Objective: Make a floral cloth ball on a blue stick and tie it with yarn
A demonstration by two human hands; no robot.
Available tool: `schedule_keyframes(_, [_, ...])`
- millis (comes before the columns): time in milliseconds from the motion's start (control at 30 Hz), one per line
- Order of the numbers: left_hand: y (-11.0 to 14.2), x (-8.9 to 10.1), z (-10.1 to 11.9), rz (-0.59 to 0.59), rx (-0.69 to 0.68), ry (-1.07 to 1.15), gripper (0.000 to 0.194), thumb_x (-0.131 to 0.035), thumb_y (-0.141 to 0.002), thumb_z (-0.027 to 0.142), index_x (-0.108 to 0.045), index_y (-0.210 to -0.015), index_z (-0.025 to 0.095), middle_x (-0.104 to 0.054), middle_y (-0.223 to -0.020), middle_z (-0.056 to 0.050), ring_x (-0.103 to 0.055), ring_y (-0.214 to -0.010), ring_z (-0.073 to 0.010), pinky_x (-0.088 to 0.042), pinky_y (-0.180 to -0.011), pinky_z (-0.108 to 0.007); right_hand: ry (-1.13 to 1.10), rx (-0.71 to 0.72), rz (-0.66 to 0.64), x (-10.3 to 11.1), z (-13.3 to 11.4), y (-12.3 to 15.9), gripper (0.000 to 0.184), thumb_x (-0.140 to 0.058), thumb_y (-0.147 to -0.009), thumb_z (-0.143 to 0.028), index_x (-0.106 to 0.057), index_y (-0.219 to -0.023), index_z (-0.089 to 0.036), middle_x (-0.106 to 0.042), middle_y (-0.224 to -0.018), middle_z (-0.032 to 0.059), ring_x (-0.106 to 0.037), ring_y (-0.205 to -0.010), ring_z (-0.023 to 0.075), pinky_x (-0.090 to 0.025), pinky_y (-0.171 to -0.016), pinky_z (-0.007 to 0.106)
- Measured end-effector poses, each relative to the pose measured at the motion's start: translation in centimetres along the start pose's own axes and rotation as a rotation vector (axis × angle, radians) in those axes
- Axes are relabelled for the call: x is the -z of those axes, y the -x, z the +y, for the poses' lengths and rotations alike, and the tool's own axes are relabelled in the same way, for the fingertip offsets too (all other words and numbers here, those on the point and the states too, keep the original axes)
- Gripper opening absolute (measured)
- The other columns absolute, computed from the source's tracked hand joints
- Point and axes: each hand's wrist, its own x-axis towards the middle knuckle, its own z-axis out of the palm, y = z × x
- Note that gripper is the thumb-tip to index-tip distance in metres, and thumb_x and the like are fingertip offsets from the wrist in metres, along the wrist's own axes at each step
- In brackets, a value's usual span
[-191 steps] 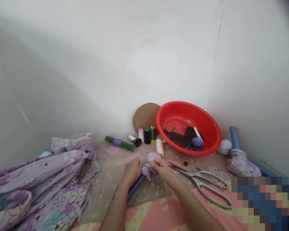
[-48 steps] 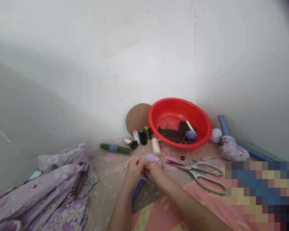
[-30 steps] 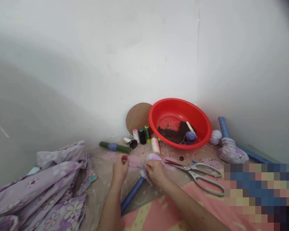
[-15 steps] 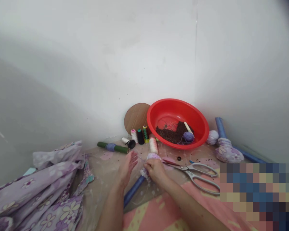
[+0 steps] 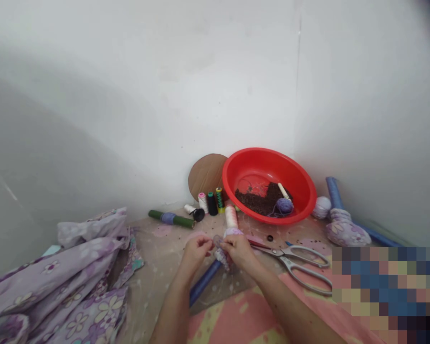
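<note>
My left hand (image 5: 197, 251) is closed in a pinch, and my right hand (image 5: 239, 249) pinches close beside it. Between the fingertips is a thin, pale lilac loop of thread (image 5: 218, 240), blurred. Under my right hand lies a blue stick (image 5: 205, 283) with a bundle of purple-flowered cloth (image 5: 222, 260) around its upper end. My right hand partly hides this bundle. Just beyond stands a white and pink spool (image 5: 231, 217). Large scissors (image 5: 290, 260) lie to the right of my right hand, blades pointing toward it.
A red basin (image 5: 268, 153) holds dark grains and purple yarn (image 5: 284, 206). Several thread spools (image 5: 212, 204) and a cardboard disc (image 5: 206, 174) stand behind. A green tube (image 5: 181, 221) lies left, near floral cloth (image 5: 75, 282). A finished-looking cloth-headed stick (image 5: 347, 231) leans right.
My left hand has gone from open with fingers stretched to a pinch beside my right hand. My right hand stays at the bundle. The whole view has shifted slightly.
</note>
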Motion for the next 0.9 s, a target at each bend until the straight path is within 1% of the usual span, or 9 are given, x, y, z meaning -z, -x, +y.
schedule_keyframes(100, [0.1,-0.8,-0.3,-0.145,-0.063,-0.053,0.020,-0.052,-0.060,0.017,-0.062,-0.076,0.011,-0.065,-0.074,-0.005,-0.057,-0.071,-0.0164,-0.043,-0.065,-0.025,-0.034,0.000,-0.026,0.0,0.1,0.0,0.023,-0.046,-0.070,-0.020,-0.050,-0.048,-0.015,-0.044,-0.037,-0.0046,-0.041,-0.038,0.0081,-0.025,-0.039,0.018])
schedule_keyframes(167, [0.1,-1.3,-0.7,-0.192,-0.116,-0.089,0.022,-0.050,-0.061,0.014,-0.063,-0.079,0.010,-0.066,-0.076,-0.004,-0.057,-0.073,-0.0167,-0.042,-0.067,-0.025,-0.058,0.002,-0.041,-0.1,0.1,0.0,0.023,-0.046,-0.070,-0.020,-0.049,-0.048,-0.015,-0.044,-0.037,-0.0046,-0.041,-0.038,0.0082,-0.025,-0.039,0.018])
schedule_keyframes(233, [0.0,-1.4,-1.0,-0.182,-0.152,-0.162,0.020,-0.049,-0.063,0.015,-0.064,-0.076,0.011,-0.065,-0.074,-0.004,-0.057,-0.070,-0.0163,-0.042,-0.065,-0.024,-0.082,0.004,-0.053,-0.1,0.2,0.1,0.023,-0.046,-0.070,-0.020,-0.049,-0.048,-0.015,-0.044,-0.037,-0.0045,-0.042,-0.038,0.0082,-0.026,-0.038,0.018])
schedule_keyframes(367, [0.0,-1.2,-0.9,-0.042,-0.196,-0.459,0.016,-0.051,-0.064,0.022,-0.064,-0.063,0.013,-0.061,-0.060,-0.001,-0.053,-0.060,-0.0138,-0.036,-0.055,-0.021,-0.101,0.007,-0.055,-0.2,0.2,0.1,0.022,-0.045,-0.070,-0.020,-0.049,-0.049,-0.016,-0.044,-0.037,-0.0046,-0.043,-0.037,0.0084,-0.026,-0.038,0.018])
schedule_keyframes(433, [0.1,-1.0,-0.6,0.009,-0.226,-0.603,0.015,-0.052,-0.064,0.022,-0.063,-0.060,0.014,-0.058,-0.057,0.000,-0.051,-0.057,-0.0122,-0.032,-0.053,-0.020,-0.097,0.010,-0.041,-0.2,0.3,0.1,0.022,-0.045,-0.070,-0.020,-0.048,-0.048,-0.016,-0.044,-0.037,-0.0045,-0.043,-0.038,0.0084,-0.026,-0.038,0.018])
schedule_keyframes(533, [0.2,-0.6,-0.1,0.035,-0.239,-0.765,0.015,-0.050,-0.067,0.022,-0.060,-0.059,0.015,-0.057,-0.059,0.000,-0.049,-0.058,-0.0115,-0.028,-0.053,-0.021,-0.090,0.016,-0.024,-0.3,0.4,0.0,0.024,-0.045,-0.070,-0.020,-0.048,-0.047,-0.015,-0.045,-0.037,-0.0041,-0.043,-0.039,0.0082,-0.027,-0.039,0.018])
schedule_keyframes(700, [0.7,-0.1,0.7,-0.006,-0.194,-0.947,0.020,-0.042,-0.074,0.027,-0.057,-0.069,0.016,-0.055,-0.066,-0.002,-0.048,-0.063,-0.0127,-0.027,-0.055,-0.022,-0.085,0.017,-0.027,-0.4,0.5,-0.2,0.024,-0.046,-0.070,-0.021,-0.048,-0.047,-0.015,-0.044,-0.038,-0.0041,-0.042,-0.038,0.0080,-0.027,-0.039,0.018])
schedule_keyframes(800, [1.2,0.2,1.5,-0.050,-0.217,-1.007,0.019,-0.040,-0.076,0.026,-0.056,-0.072,0.016,-0.056,-0.072,-0.003,-0.048,-0.067,-0.0141,-0.028,-0.057,-0.022,-0.100,0.006,-0.019,-0.3,0.5,-0.2,0.023,-0.046,-0.069,-0.019,-0.048,-0.046,-0.015,-0.045,-0.038,-0.0040,-0.042,-0.038,0.0081,-0.027,-0.039,0.018])
schedule_keyframes(900, [1.7,0.4,2.1,-0.116,-0.250,-1.007,0.018,-0.039,-0.075,0.026,-0.054,-0.072,0.017,-0.056,-0.073,-0.003,-0.048,-0.068,-0.0143,-0.028,-0.058,-0.022,-0.117,0.002,-0.018,-0.3,0.2,-0.1,0.023,-0.046,-0.068,-0.018,-0.048,-0.046,-0.016,-0.045,-0.038,-0.0042,-0.042,-0.038,0.0083,-0.028,-0.039,0.018])
